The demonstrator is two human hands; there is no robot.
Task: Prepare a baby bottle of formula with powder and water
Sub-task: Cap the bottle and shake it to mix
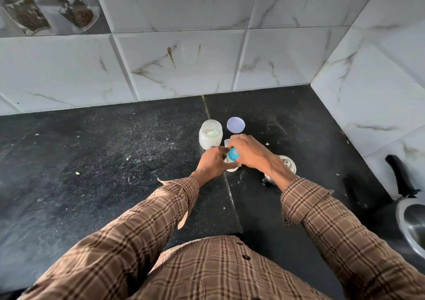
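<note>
A baby bottle stands on the black counter (115, 161), mostly hidden by my hands; only its white base (232, 169) shows. My left hand (212, 162) is wrapped around the bottle's body. My right hand (248, 151) holds the blue nipple collar (234, 154) at the bottle's top. Just behind stands an open clear jar (210, 136) with whitish powder and a green scoop inside. Its pale lavender lid (236, 124) lies flat to the jar's right. A small clear cap (227, 142) peeks out behind my right hand.
A steel cup (287, 164) stands right of the bottle, partly under my right wrist. A steel pan with a black handle (401, 177) sits at the right edge. Marble-look tiled walls close off the back and right. Powder specks dot the counter.
</note>
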